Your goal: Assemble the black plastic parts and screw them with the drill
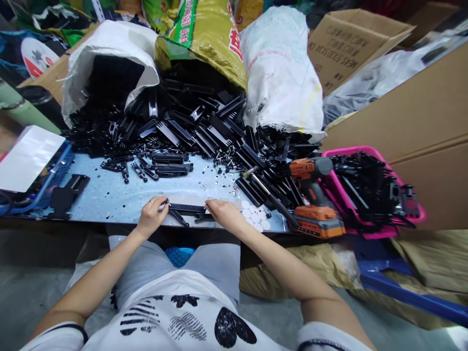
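Observation:
A long black plastic bar (188, 208) lies between my hands at the front of the blue tabletop (106, 195). My left hand (151, 214) pinches its left end, where a short black arm (179, 218) slants down toward the table edge. At the other end, the fingers of my right hand (224, 213) are closed on the bar's tip; whether a small part sits in them too is hidden. Just beyond lie several black bars (171, 168) and small black links (141, 171). White round discs (256, 214) are spread right of my right hand.
Sacks spill a heap of black parts (197, 126) across the back. On the right are a hammer (272, 197), an orange cordless drill (314, 195) and a pink basket (373, 151) of black parts. A blue basket (54, 180) stands left, near a flat black part (68, 197).

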Demonstrator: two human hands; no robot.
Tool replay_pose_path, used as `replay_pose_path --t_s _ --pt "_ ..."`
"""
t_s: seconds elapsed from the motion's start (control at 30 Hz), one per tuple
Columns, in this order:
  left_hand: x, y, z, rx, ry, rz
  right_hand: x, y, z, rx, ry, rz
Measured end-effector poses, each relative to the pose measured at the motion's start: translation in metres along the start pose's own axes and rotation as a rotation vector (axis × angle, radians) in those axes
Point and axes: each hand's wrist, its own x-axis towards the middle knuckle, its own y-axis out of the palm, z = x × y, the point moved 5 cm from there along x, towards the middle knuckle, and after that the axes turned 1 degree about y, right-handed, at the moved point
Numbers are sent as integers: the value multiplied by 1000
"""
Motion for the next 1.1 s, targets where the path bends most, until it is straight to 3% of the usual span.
replay_pose_path --t_s 0.23,0.43,0.53,0.67,0.87,1.1 --pt "-10 7 -6 100 157 130 -2 1 2 -43 -36 -89" --pt "-9 8 -10 207 132 290 -8 11 -6 134 -107 -230" --pt "-3 19 -31 202 205 384 -10 14 -13 180 -114 -282" --pt "7 50 -66 120 350 562 -7 17 -12 128 -194 -223" --pt "16 65 -71 107 309 622 -3 20 -11 40 -171 -203" --pt "15 66 -70 106 278 647 -11 36 -12 68 -373 -330"
